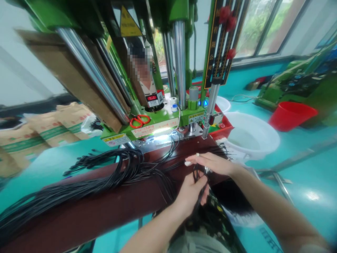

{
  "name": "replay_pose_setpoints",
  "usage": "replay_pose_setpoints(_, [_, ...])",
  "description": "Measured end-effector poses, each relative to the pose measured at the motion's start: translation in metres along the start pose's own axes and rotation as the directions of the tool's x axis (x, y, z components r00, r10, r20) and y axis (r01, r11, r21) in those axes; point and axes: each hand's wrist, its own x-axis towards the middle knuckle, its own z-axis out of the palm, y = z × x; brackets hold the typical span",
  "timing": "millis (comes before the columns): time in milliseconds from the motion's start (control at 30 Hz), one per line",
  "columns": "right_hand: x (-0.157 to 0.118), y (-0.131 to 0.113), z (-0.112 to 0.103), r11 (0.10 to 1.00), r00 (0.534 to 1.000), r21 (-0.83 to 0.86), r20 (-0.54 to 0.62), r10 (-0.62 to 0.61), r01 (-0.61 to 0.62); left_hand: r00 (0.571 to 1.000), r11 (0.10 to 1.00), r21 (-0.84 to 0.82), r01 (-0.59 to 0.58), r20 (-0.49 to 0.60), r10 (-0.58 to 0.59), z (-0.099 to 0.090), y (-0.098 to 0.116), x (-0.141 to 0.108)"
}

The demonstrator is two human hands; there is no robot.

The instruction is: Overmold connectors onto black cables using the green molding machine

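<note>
My left hand (pixel 192 192) is closed around a few black cables (pixel 196 172) at the near edge of the brown table (pixel 147 198). A loop of the cable stands up past its thumb. Just above it, my right hand (pixel 214 163) reaches across with its fingers stretched out flat; a white covering shows on a fingertip. A small shiny metal piece, its kind unclear, shows beneath the right palm. To the left, a long thick bundle of black cables (pixel 105 182) lies over the table, some strands running toward the green press (pixel 155 121).
Orange-handled scissors (pixel 139 121) lie on the press's ledge. Right of the press are a red tray (pixel 223 131), a white basin (pixel 252 135) and a red bucket (pixel 292 116). Paper sacks (pixel 52 126) stand at the left. Metal columns (pixel 179 66) rise above the ledge.
</note>
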Motion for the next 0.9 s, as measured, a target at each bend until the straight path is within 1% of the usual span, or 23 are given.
replay_pose_setpoints(100, [-0.003, 0.002, -0.002, 0.996, 0.99, 0.086, -0.141, -0.005, 0.017, 0.995, 0.997, 0.021, 0.078, 0.065, -0.079, -0.001, 0.007, 0.006])
replay_pose_setpoints(167, [-0.005, 0.0, -0.005, 0.994, 0.981, 0.106, -0.193, 0.02, 0.001, 0.985, 0.992, 0.016, 0.126, 0.118, -0.127, -0.001, 0.006, 0.01])
replay_pose_setpoints(200, [-0.006, -0.002, -0.007, 0.996, 0.984, 0.085, -0.173, 0.034, -0.02, 0.978, 0.989, 0.012, 0.15, 0.146, -0.15, -0.001, 0.005, 0.013])
replay_pose_setpoints(300, [-0.009, -0.008, -0.012, 0.995, 0.996, -0.05, -0.01, 0.088, -0.089, 0.944, 0.969, 0.004, 0.248, 0.226, -0.242, 0.003, -0.004, 0.021])
replay_pose_setpoints(333, [-0.011, -0.01, -0.012, 0.991, 0.994, -0.096, 0.035, 0.101, -0.097, 0.938, 0.962, -0.01, 0.273, 0.227, -0.264, 0.003, -0.007, 0.024])
replay_pose_setpoints(367, [-0.012, -0.011, -0.012, 0.986, 0.993, -0.138, 0.054, 0.104, -0.096, 0.938, 0.957, -0.032, 0.287, 0.212, -0.274, 0.004, -0.01, 0.026])
replay_pose_setpoints(433, [-0.014, -0.012, -0.011, 0.975, 0.996, -0.211, 0.026, 0.081, -0.074, 0.949, 0.956, -0.082, 0.28, 0.174, -0.263, 0.005, -0.012, 0.028])
replay_pose_setpoints(467, [-0.015, -0.012, -0.011, 0.968, 0.998, -0.243, 0.003, 0.063, -0.06, 0.951, 0.958, -0.096, 0.271, 0.181, -0.251, 0.005, -0.012, 0.028])
replay_pose_setpoints(533, [-0.017, -0.011, -0.012, 0.954, 0.999, -0.295, -0.03, 0.035, -0.042, 0.943, 0.962, -0.101, 0.254, 0.246, -0.223, 0.005, -0.01, 0.025])
replay_pose_setpoints(567, [-0.018, -0.011, -0.013, 0.949, 0.999, -0.313, -0.025, 0.039, -0.045, 0.936, 0.965, -0.096, 0.245, 0.281, -0.21, 0.005, -0.008, 0.023])
replay_pose_setpoints(633, [-0.02, -0.011, -0.016, 0.942, 0.997, -0.333, 0.041, 0.064, -0.046, 0.934, 0.971, -0.087, 0.223, 0.306, -0.187, 0.005, -0.005, 0.019])
replay_pose_setpoints(733, [-0.024, -0.011, -0.018, 0.944, 0.985, -0.327, 0.151, 0.088, -0.034, 0.958, 0.976, -0.111, 0.186, 0.24, -0.156, 0.006, -0.004, 0.017])
replay_pose_setpoints(767, [-0.024, -0.01, -0.017, 0.947, 0.982, -0.319, 0.171, 0.081, -0.023, 0.959, 0.976, -0.12, 0.183, 0.24, -0.15, 0.006, -0.005, 0.016])
replay_pose_setpoints(833, [-0.025, -0.006, -0.015, 0.951, 0.982, -0.31, 0.179, 0.064, -0.005, 0.944, 0.974, -0.117, 0.192, 0.294, -0.151, 0.008, -0.007, 0.015])
replay_pose_setpoints(900, [-0.026, 0.0, -0.012, 0.955, 0.976, -0.296, 0.2, 0.084, -0.022, 0.919, 0.978, -0.067, 0.196, 0.359, -0.16, 0.01, -0.01, 0.014])
